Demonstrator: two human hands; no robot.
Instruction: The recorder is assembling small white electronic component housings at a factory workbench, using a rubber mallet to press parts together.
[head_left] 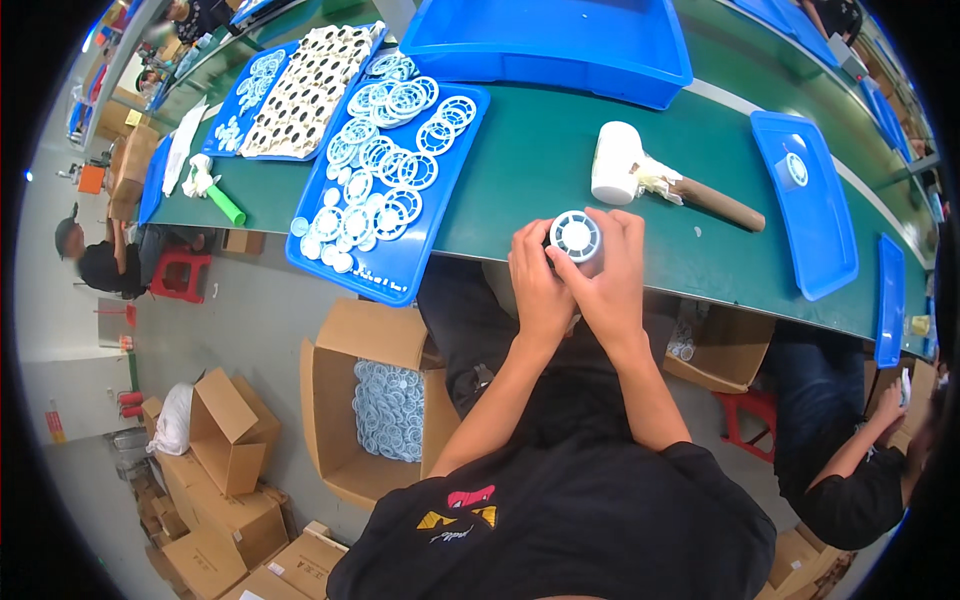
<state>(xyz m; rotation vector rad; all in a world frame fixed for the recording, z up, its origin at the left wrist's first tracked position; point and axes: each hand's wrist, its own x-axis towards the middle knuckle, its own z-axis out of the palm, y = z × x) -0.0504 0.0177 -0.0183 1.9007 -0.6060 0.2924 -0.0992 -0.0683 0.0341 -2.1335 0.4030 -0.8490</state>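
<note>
Both my hands close around a small cylindrical part [577,237] at the table's near edge. Its top is a white spoked disc with a grey centre; its dark side shows a little between the fingers. My left hand [538,275] grips it from the left, and my right hand [617,262] wraps the right side, with a thumb up near the rim. Just beyond lies a mallet [618,165] with a white head and brown handle. To the left, a blue tray [455,190] holds many loose white spoked rings [377,155] and small round discs [328,222].
A large blue bin [560,70] stands at the back. Another tray [815,225] at right bears one white piece. Further left sits a tray of cream parts with dark holes [312,85]. Below, an open carton [365,330] contains spoked rings. A co-worker [850,480] sits at right.
</note>
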